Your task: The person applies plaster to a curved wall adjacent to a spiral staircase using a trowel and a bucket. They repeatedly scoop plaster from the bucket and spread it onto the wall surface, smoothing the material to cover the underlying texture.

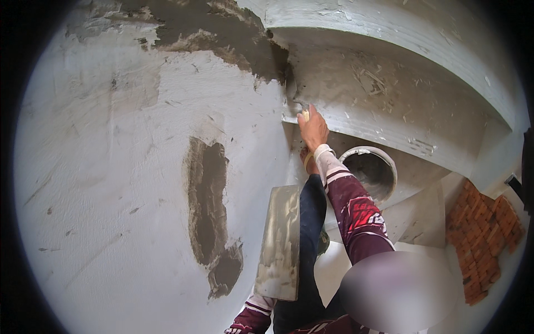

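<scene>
The camera sat on the person's head, the left of two worn side by side, and looked steeply down along the maroon sleeve (356, 217) to the right hand (315, 130). The wall (111, 206) filled the view's left half, the steps (411, 94) its upper right, their edges bowed by the fisheye lens inside dark corners.

- Orange-red bricks (473, 245) are set closely together at the right of the frame.
- Pale flakes (374, 82) are scattered across the step's surface, upper right.
- A small dark object (515, 187) is partly seen at the far right edge.
</scene>
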Demonstrator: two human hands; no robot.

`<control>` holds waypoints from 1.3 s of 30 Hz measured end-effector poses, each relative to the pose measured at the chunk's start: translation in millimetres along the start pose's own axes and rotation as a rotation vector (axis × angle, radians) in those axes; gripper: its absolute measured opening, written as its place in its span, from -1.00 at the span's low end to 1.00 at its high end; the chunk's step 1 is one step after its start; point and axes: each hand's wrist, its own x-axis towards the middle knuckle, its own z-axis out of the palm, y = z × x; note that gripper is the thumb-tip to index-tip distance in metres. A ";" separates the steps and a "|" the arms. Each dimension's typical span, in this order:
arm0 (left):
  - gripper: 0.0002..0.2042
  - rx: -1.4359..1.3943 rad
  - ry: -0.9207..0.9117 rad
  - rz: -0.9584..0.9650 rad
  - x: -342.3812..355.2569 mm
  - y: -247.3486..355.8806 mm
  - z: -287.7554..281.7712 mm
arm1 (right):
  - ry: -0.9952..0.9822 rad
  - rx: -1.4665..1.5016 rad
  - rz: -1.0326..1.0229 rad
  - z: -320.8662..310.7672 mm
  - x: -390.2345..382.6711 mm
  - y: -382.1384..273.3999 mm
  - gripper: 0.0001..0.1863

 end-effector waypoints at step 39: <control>-0.50 0.033 0.053 0.097 -2.9 16.9 19.6 | 0.008 0.024 -0.134 -8.6 -1.2 -55.5 -0.39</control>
